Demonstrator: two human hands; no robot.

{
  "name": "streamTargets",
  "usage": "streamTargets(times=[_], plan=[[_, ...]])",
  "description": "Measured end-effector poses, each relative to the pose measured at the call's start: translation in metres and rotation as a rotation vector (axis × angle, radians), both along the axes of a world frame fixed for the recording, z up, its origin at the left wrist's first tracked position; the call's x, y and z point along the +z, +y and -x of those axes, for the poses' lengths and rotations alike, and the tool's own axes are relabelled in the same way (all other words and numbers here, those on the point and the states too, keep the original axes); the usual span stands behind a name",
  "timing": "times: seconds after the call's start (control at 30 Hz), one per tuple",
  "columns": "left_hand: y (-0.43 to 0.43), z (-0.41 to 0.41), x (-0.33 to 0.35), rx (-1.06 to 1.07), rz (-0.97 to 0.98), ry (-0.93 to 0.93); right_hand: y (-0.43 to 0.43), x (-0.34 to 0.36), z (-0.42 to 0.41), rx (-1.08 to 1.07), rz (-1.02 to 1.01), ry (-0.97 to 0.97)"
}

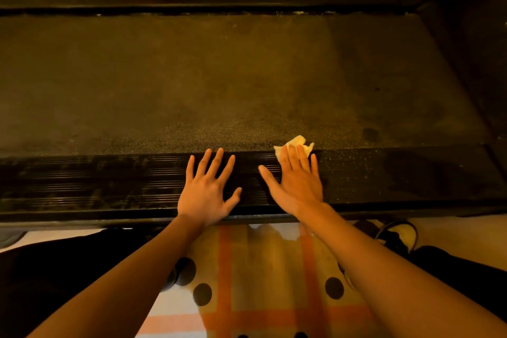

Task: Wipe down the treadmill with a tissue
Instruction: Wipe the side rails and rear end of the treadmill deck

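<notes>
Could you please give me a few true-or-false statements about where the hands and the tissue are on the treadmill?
1. The right hand presses the tissue with straight fingers. True.
2. The left hand lies flat, fingers spread, on the ribbed side rail. True.
3. The left hand holds a second tissue. False: it is bare and holds nothing.
4. The tissue lies in the middle of the belt. False: it sits at the belt's near edge, where the belt meets the ribbed side rail.
5. The two hands overlap. False: they lie apart, with bare rail between them.
</notes>
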State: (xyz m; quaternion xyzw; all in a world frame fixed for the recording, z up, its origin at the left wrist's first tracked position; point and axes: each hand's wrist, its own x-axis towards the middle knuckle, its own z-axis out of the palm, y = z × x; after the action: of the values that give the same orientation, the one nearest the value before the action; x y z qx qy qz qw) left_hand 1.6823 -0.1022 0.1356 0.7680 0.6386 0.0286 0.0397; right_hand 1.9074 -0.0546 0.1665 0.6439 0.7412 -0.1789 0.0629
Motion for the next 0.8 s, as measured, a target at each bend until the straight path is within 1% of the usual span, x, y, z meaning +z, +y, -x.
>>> streamTargets(times=[0.07, 0.17, 0.23, 0.3, 0.37, 0.43, 0.47, 0.53, 0.6, 0.7, 0.8], plan=[[0.000, 0.001, -0.001, 0.002, -0.010, -0.012, -0.003, 0.001, 0.027, 0.025, 0.007, 0.056], [0.000, 0.001, -0.002, -0.001, -0.007, -0.016, -0.005, 0.001, 0.059, 0.151, 0.020, 0.118], [0.000, 0.001, -0.002, 0.001, -0.012, -0.014, -0.001, 0.002, 0.053, 0.216, 0.022, 0.098], [0.000, 0.001, -0.002, 0.001, -0.013, -0.009, 0.002, 0.003, 0.022, 0.233, -0.022, 0.056], [0.000, 0.001, -0.001, 0.000, -0.015, -0.004, 0.005, 0.001, -0.019, 0.180, -0.061, -0.002], [0.001, 0.001, -0.001, -0.004, -0.018, -0.005, 0.007, 0.000, -0.046, 0.076, -0.050, -0.050], [0.001, 0.001, -0.002, -0.001, -0.021, -0.004, 0.007, 0.000, -0.049, 0.025, -0.041, -0.059], [0.001, 0.001, -0.002, 0.003, -0.016, 0.001, 0.005, 0.001, -0.029, -0.021, -0.019, -0.042], [0.000, 0.000, -0.001, 0.003, -0.012, -0.007, 0.001, -0.001, 0.011, 0.029, -0.015, 0.029], [0.001, 0.001, -0.001, -0.004, -0.005, -0.019, -0.002, 0.001, 0.056, 0.175, 0.010, 0.091], [0.001, 0.001, 0.000, -0.001, -0.012, -0.009, 0.002, 0.002, 0.027, 0.249, -0.031, 0.042]])
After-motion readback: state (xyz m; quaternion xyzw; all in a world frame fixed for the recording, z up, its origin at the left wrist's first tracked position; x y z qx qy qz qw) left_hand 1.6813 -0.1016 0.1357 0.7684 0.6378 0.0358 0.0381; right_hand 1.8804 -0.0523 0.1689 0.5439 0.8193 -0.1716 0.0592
